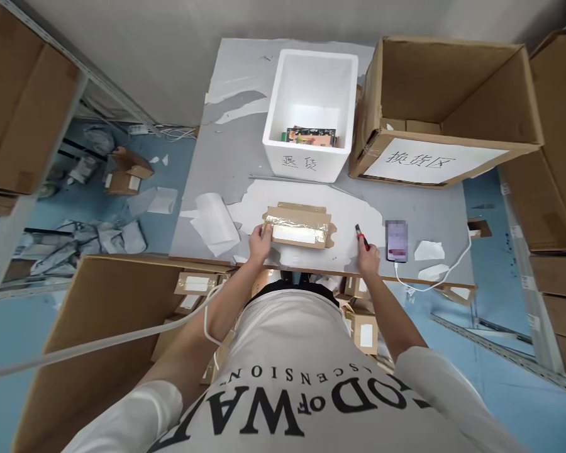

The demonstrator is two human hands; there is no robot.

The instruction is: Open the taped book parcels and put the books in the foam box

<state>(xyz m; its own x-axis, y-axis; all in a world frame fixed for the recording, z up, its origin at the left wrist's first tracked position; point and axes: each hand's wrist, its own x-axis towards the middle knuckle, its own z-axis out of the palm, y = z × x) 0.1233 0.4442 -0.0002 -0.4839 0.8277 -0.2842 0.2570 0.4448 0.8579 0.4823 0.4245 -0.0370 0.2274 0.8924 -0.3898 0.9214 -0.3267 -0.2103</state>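
Note:
A small cardboard box (pixel 298 224) with clear tape and a white label lies on the table before me, its right-end flaps sticking out. My left hand (pixel 261 242) grips the box by its left end, thumb on top. To the right, my right hand (pixel 368 259) is closed around a red and black utility knife (pixel 362 237), which points away from me and is apart from the box. Right of that hand lies a phone (pixel 397 241) with a white cable plugged in.
A white foam box (pixel 306 165) with colourful packages inside stands behind the small box. A large open carton (pixel 424 160) is beside it. Torn white paper (pixel 213 221) lies at the left. Below the table edge, a big carton (pixel 117 296) and several small boxes (pixel 365 333) crowd around me.

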